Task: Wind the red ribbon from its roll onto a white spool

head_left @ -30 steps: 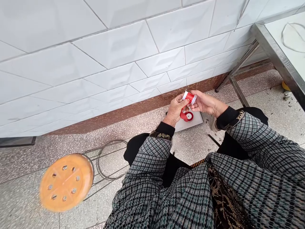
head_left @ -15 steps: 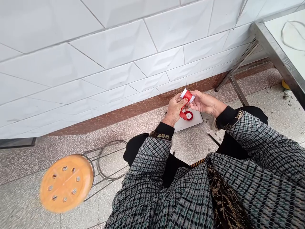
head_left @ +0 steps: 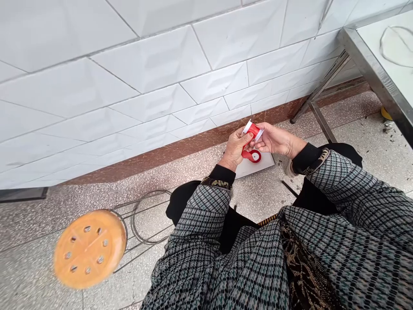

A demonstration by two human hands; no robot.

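Note:
My left hand [head_left: 237, 144] is closed around a small white-flanged spool [head_left: 253, 130] wound with red ribbon, its thumb pressed on the near side. My right hand [head_left: 275, 137] meets the spool's right end, with its fingers bent at the rim. A strip of red ribbon [head_left: 246, 154] shows below the left fingers. Just beneath the hands, a red ring-shaped roll with a white centre [head_left: 256, 156] appears over a flat white box or board [head_left: 266, 161] on the floor. Whether the strip joins that roll, I cannot tell.
An orange round-topped stool [head_left: 90, 249] lies on its side at left, its metal legs toward me. A metal-framed table [head_left: 376, 64] stands at right with a loose cord [head_left: 396, 45] on top. The white tiled wall [head_left: 155, 99] rises ahead. Small dark bits dot the speckled floor.
The spool and both hands have shifted very slightly. More of the red strip shows below the left fingers. Both hands stay at the spool.

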